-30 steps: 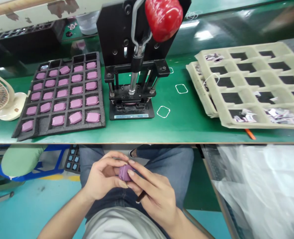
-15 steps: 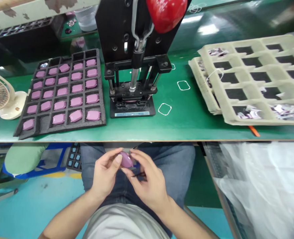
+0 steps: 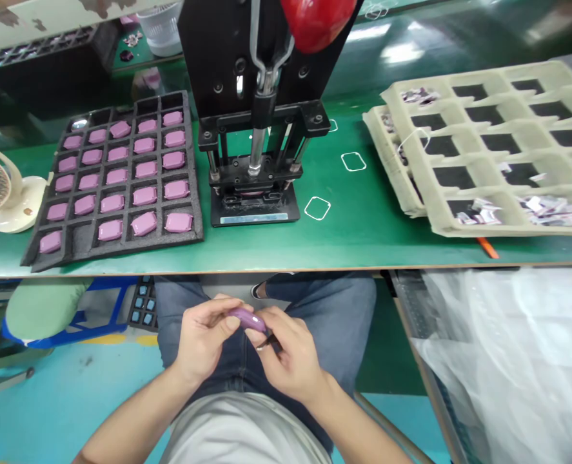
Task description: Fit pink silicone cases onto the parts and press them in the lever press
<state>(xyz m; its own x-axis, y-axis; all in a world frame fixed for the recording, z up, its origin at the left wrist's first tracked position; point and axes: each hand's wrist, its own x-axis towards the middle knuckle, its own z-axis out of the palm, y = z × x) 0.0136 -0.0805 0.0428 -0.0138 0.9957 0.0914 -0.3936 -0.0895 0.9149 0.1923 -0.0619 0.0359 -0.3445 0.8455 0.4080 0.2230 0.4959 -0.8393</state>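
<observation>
Over my lap, my left hand (image 3: 199,340) pinches a purple watch-case-like piece (image 3: 248,318) between thumb and fingers. The piece is tilted so that its narrow edge shows. At its other end, my right hand (image 3: 293,353) touches it with fingertips and thumb. Closed in that same hand is a thin dark tool (image 3: 265,343) with a shiny end; its full shape is hidden by the fingers. Similar purple pieces fill most pockets of a black foam tray (image 3: 81,243) on the bench, left of a black hand press (image 3: 254,209).
The press has a red knob (image 3: 319,22). Stacked cream trays (image 3: 460,230) with small scraps stand at the right, an orange stick (image 3: 487,247) protruding below. White ring-shaped bands (image 3: 317,208) lie on the green bench. A small fan (image 3: 19,205) stands far left.
The purple piece has turned from showing its broad face to showing its narrow edge. My right fingers have come in closer against it, and the view has shifted slightly.
</observation>
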